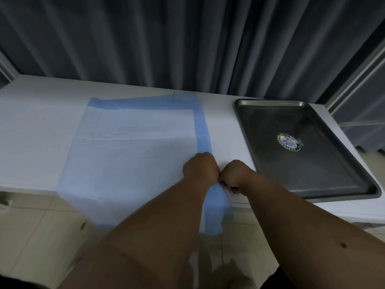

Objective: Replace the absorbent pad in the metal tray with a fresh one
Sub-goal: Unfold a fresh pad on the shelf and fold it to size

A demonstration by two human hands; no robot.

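Fingers [226, 185] of both hands pinch the blue right border of an absorbent pad [133, 142] spread across the white tabletop [31, 122], left of the bare metal tray [302, 151].

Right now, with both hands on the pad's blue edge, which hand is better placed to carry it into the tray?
Probably the right hand. It grips the pad on the side nearest the empty metal tray; the left hand sits farther away and would cross over it.
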